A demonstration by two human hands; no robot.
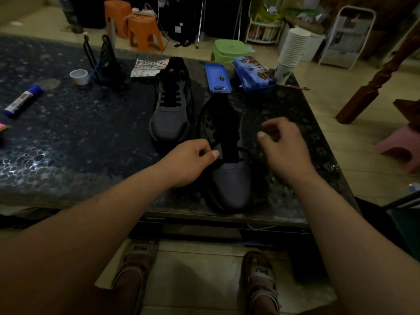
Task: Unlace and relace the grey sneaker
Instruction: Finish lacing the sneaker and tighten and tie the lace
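The lace (241, 158) is pinched by the left hand (188, 162) at the sneaker (231, 183). The right hand (284, 144) is held curled just right of it; whether anything is gripped cannot be told. The sneaker is set near the surface's (91, 133) near right edge, a second sneaker (170, 110) just beyond.
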